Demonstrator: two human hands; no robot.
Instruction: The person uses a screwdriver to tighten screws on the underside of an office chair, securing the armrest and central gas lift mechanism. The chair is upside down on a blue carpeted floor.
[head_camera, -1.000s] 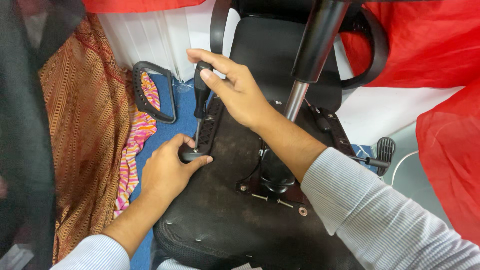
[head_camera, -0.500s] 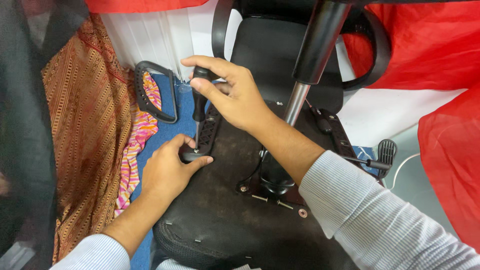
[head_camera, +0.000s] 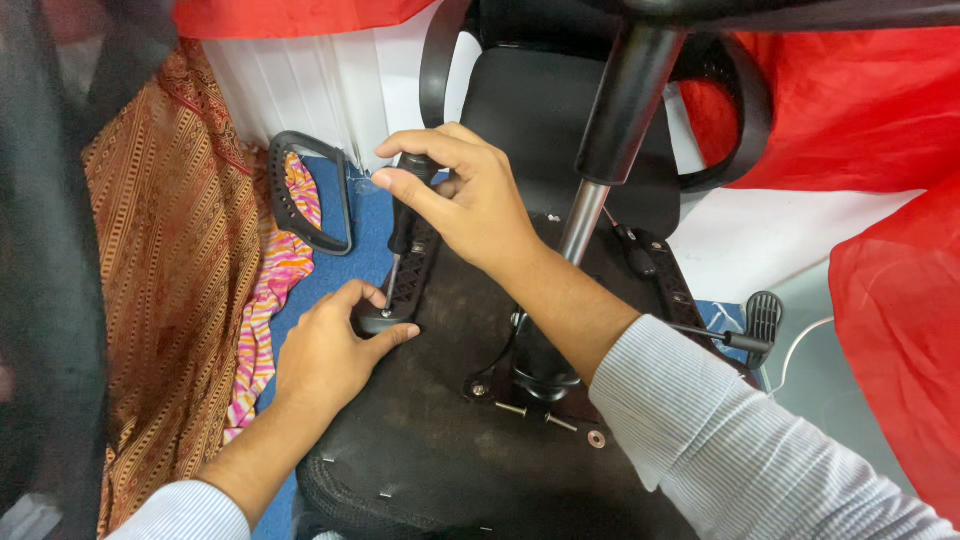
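An office chair lies upside down, its black seat underside (head_camera: 440, 430) facing me. My right hand (head_camera: 470, 205) is shut on the black handle of a screwdriver (head_camera: 403, 232), whose tip points down into the armrest bracket (head_camera: 408, 280) at the seat's left edge. My left hand (head_camera: 330, 350) presses on the lower end of that bracket, fingers wrapped around it. The chair's gas-lift column (head_camera: 600, 170) rises just right of my right wrist.
Two loose screws (head_camera: 535, 415) and a washer (head_camera: 596, 439) lie on the seat near the column base. A detached armrest (head_camera: 300, 190) lies on the blue floor at left, beside patterned cloth (head_camera: 170, 270). Red fabric (head_camera: 880, 200) hangs at right. A black lever (head_camera: 735, 335) sticks out right.
My right hand has shifted along the screwdriver handle and turned slightly. My left hand stays on the bracket.
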